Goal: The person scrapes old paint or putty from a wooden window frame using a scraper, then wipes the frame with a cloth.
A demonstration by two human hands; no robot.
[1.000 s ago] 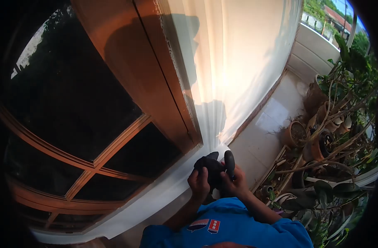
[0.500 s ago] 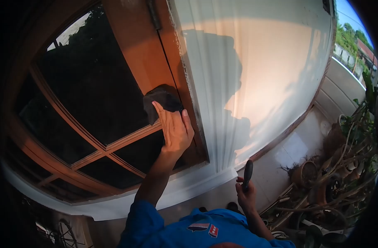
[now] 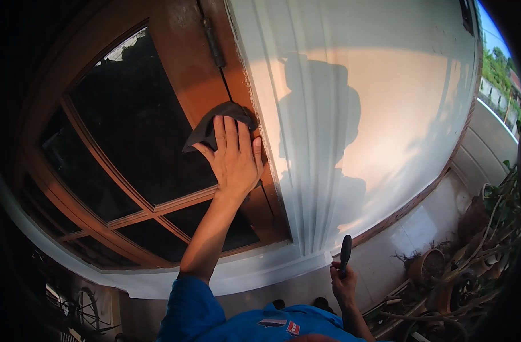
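My left hand point(image 3: 236, 162) lies with its fingers spread over a dark cloth point(image 3: 202, 132), pressing it flat against the brown wooden door frame point(image 3: 200, 85) beside the door's edge. The back of the hand faces me, and part of the cloth sticks out past the fingertips. Lower down on the right, my right hand point(image 3: 344, 283) is closed round a black-handled tool point(image 3: 346, 251), its rounded end pointing up. The tool's other end is hidden by the hand.
Dark glass panes point(image 3: 123, 114) fill the door, and a metal hinge point(image 3: 213, 43) sits above the cloth. A pale wall point(image 3: 397, 119) bearing a shadow stands to the right. Potted plants point(image 3: 428, 267) and branches crowd the lower right, beside the tiled floor point(image 3: 394, 245).
My left hand has moved up along the frame with the cloth, its fingers now spread flatter. My right hand still holds the tool. The view has shifted slightly.
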